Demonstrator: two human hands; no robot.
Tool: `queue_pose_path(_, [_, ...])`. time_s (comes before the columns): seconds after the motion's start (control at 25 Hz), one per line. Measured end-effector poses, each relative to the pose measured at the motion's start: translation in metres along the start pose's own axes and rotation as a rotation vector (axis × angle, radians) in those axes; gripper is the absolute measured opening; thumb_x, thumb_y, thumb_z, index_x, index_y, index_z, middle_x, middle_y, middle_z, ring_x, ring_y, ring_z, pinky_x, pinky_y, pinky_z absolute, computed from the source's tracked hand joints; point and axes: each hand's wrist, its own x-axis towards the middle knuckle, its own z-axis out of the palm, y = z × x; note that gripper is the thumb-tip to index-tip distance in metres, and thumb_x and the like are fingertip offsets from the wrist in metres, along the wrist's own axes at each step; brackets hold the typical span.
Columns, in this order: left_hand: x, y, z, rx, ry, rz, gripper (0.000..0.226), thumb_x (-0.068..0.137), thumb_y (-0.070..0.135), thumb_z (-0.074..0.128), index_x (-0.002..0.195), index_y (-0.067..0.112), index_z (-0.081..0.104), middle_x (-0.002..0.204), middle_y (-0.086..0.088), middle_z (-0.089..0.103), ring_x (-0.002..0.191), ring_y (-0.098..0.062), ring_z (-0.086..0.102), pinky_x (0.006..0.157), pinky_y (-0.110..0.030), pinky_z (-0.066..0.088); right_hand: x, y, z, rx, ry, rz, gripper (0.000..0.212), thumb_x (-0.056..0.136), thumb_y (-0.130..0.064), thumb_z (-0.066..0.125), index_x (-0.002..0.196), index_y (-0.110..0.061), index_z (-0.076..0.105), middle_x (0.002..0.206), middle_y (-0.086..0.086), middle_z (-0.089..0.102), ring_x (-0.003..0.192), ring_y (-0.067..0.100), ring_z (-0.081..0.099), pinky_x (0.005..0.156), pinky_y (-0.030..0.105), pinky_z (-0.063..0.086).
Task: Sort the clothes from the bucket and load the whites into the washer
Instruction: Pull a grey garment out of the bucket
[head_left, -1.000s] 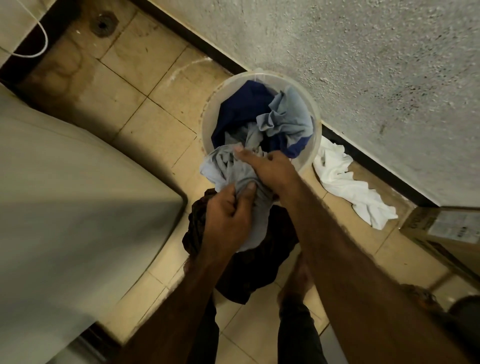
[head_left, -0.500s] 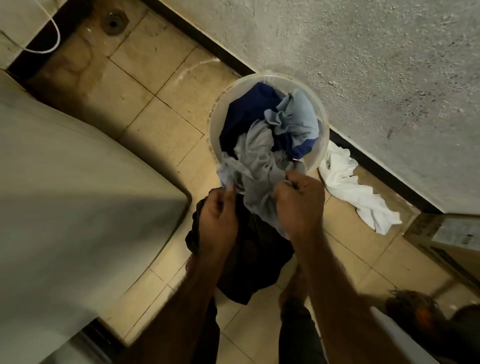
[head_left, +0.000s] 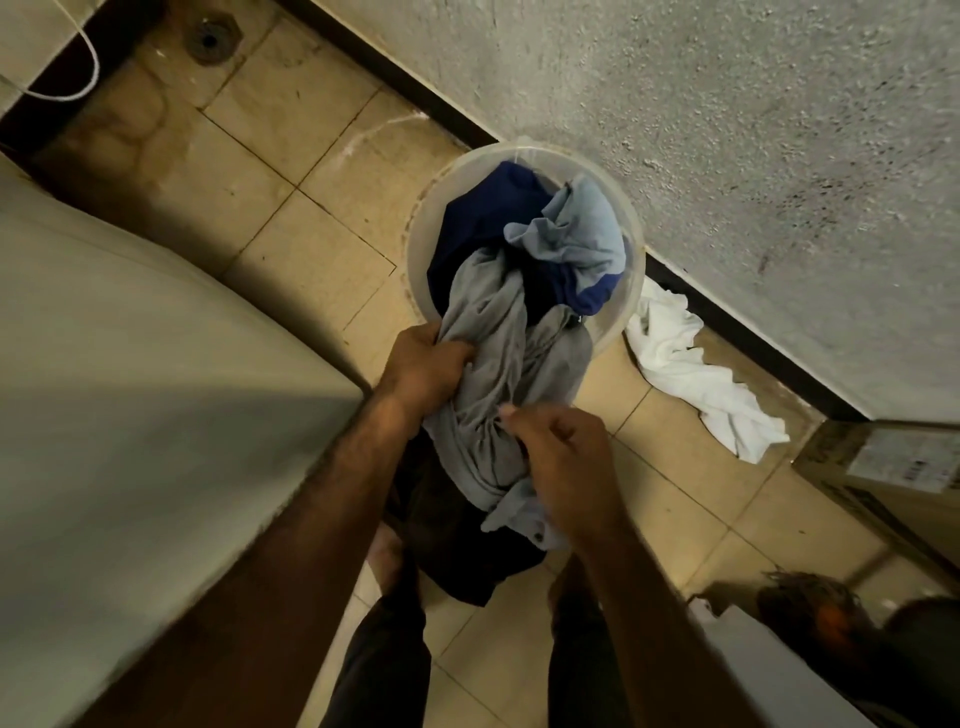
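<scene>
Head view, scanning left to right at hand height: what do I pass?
Washer → left hand → right hand, both gripping the grey garment → white cloth → cardboard box.

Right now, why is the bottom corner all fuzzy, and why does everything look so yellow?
Head view: the dark shape bottom right is blurred, too smeared to identify; dim warm light tints the floor tiles yellow; the white cloth is brightest; the grey garment looks fairly sharp.

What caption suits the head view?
Left hand and right hand grip a grey garment at the bucket, white cloth beside.
</scene>
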Motion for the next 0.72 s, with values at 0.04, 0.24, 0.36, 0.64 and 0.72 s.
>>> queue_pose_path(0.04, [-0.002,0.0,0.0,-0.011,0.034,0.017,0.01,0.088,0.012,0.065,0.079,0.009,0.067,0.063,-0.006,0.062,0.056,-0.019,0.056,0.055,-0.028,0.051,0.012,-0.002,0.001,-0.071,0.084,0.062,0.035,0.09,-0.04,0.069,0.07,-0.013,0.06,0.06,-0.003,0.058,0.058,0.01,0.056,0.06,0.026,0.048])
queue_pose_path(0.24, [-0.045,-0.018,0.015,0.018,-0.091,0.294,0.036,0.1,0.018,0.053,0.072,-0.003,0.062,0.052,-0.002,0.053,0.041,-0.012,0.044,0.044,-0.024,0.036,0.084,-0.021,0.012,-0.376,0.196,0.131,0.064,0.084,-0.063,0.068,0.123,-0.012,0.061,0.102,-0.003,0.068,0.099,0.02,0.065,0.079,0.029,0.054])
queue_pose_path(0.36, [-0.078,-0.032,0.026,0.1,-0.136,0.482,0.04,0.093,0.013,0.049,0.055,0.027,0.051,0.047,0.017,0.051,0.044,-0.001,0.046,0.05,-0.016,0.036,0.113,-0.026,0.016,-0.654,0.069,0.247,0.067,0.082,-0.054,0.074,0.13,-0.009,0.055,0.128,0.011,0.064,0.118,0.031,0.061,0.09,0.036,0.05])
queue_pose_path(0.64, [-0.089,-0.068,0.023,-0.134,-0.204,0.436,0.02,0.08,0.012,0.05,0.068,-0.001,0.059,0.071,-0.01,0.062,0.065,-0.027,0.061,0.059,-0.041,0.051,0.09,-0.026,0.011,-0.518,0.196,0.082,0.038,0.088,-0.014,0.057,0.053,-0.02,0.045,0.051,-0.005,0.041,0.046,0.008,0.035,0.046,0.02,0.028])
queue_pose_path(0.72, [-0.093,-0.074,0.018,-0.22,-0.24,0.289,0.015,0.083,0.015,0.053,0.07,0.013,0.06,0.066,0.008,0.062,0.062,-0.004,0.062,0.062,-0.027,0.049,0.067,-0.023,0.009,-0.37,0.217,0.067,0.043,0.09,-0.007,0.053,0.051,-0.021,0.042,0.05,-0.005,0.039,0.047,0.008,0.033,0.045,0.015,0.026])
